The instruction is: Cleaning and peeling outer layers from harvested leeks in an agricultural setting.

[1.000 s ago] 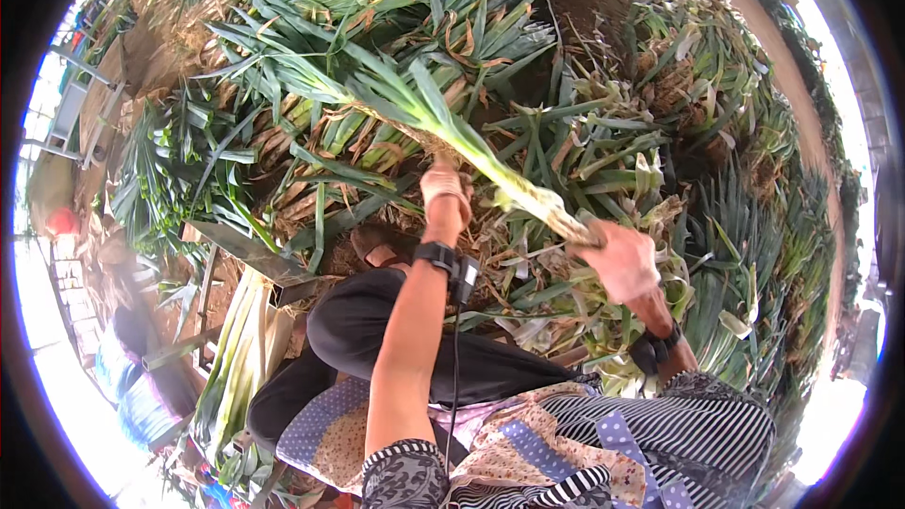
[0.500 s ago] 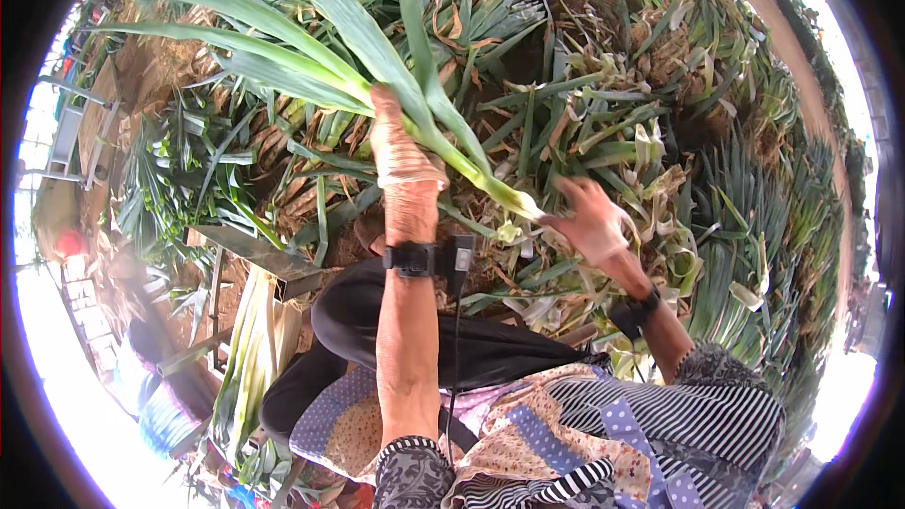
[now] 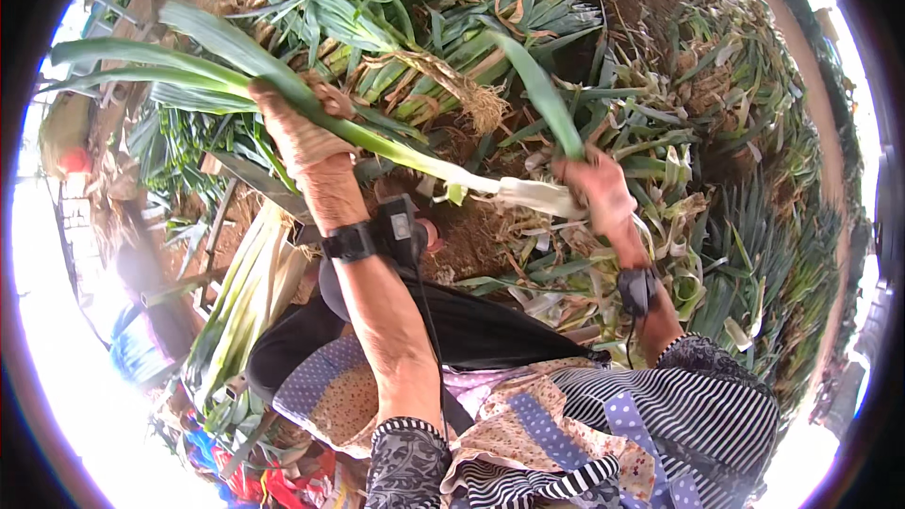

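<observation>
My left hand [image 3: 300,123] is wrapped around a leek [image 3: 405,152], just below where its green leaves fan out to the left. The pale lower end of the leek slants down to the right, reaching my right hand [image 3: 600,190]. Closed fingers of that hand grip a green leaf [image 3: 542,94], which sticks up and away from the stalk. A loose whitish sheath lies along the leek's lower end; whether it is fully off the stalk I cannot tell. Each wrist wears a dark strap.
Untrimmed leeks with dry roots [image 3: 483,106] are heaped ahead. Stripped leaves [image 3: 674,170] cover the ground to the right. Several clean pale leeks [image 3: 240,297] lean in a bundle at the left, beside a low frame [image 3: 255,179]. Colourful bags [image 3: 255,481] lie at the lower left.
My left hand has moved left and slightly down with the leek. A leaf has been pulled away from the leek by my right hand, which has shifted slightly right.
</observation>
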Demonstrator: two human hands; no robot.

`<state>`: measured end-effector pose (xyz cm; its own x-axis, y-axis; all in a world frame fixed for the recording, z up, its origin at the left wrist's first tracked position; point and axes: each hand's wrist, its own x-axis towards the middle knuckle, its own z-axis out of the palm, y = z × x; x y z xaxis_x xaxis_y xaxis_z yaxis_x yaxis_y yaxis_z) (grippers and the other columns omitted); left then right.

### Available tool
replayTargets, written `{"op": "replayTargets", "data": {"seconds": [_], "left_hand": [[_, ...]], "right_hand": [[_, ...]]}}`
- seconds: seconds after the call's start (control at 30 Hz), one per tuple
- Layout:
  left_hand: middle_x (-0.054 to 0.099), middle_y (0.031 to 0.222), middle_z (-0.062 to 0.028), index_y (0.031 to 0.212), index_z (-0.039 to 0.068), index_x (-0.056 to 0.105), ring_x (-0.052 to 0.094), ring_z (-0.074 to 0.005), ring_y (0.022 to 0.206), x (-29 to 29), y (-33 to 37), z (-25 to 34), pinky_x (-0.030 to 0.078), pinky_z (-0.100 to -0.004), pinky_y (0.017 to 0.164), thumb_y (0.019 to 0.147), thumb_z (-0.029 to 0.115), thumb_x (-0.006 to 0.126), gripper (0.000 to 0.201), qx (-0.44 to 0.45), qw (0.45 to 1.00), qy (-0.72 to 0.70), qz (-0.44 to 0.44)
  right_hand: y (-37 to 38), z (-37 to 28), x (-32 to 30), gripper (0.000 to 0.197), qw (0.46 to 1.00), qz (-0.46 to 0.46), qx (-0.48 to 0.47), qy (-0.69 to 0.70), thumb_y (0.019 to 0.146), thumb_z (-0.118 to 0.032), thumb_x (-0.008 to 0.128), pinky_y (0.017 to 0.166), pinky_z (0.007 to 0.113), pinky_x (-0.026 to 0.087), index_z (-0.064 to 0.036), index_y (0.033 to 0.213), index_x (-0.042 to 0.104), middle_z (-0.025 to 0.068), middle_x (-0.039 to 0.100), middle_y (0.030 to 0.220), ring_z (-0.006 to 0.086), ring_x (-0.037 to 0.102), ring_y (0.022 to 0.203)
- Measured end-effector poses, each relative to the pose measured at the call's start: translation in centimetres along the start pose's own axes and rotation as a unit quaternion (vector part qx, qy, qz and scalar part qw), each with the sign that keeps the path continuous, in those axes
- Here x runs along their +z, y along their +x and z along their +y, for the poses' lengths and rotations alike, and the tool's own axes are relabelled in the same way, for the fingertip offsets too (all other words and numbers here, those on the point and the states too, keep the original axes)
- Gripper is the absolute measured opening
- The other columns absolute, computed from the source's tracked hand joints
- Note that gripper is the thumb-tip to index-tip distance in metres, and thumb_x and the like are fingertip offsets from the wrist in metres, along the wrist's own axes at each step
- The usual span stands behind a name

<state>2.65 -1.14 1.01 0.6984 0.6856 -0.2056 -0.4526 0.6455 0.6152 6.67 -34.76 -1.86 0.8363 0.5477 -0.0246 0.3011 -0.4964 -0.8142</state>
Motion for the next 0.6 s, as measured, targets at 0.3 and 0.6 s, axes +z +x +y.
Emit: {"op": "replayTargets", "data": {"seconds": [0.3,0.6], "left_hand": [[0.047,0.05,-0.0024,0.064,0.012,0.051,0.035,-0.0124,0.036,0.0,-0.3,0.8,0.023,-0.0244,0.035,0.078,0.075,0.042,0.065,0.001,0.999,-0.023,0.024],[0.046,0.053,-0.0073,0.07,0.008,0.048,0.039,-0.0162,0.04,0.6,-0.7,0.9,0.029,-0.0254,0.038,0.085,0.068,0.039,0.062,0.029,0.998,0.054,0.03]], "right_hand": [[-16.6,15.1,-2.8,0.019,0.823,-0.224,0.281,-0.441,0.075,-0.024,0.063,0.065,0.042,0.049,-0.0067,0.083,0.062,0.0141,0.063,0.08,0.033,0.062,0.075],[-8.8,5.4,-1.8,0.076,0.915,-0.049,0.178,-0.357,0.072,-0.057,0.067,0.096,0.043,0.041,-0.0088,0.128,0.048,0.0184,0.052,0.123,0.0332,0.049,0.114]]}}
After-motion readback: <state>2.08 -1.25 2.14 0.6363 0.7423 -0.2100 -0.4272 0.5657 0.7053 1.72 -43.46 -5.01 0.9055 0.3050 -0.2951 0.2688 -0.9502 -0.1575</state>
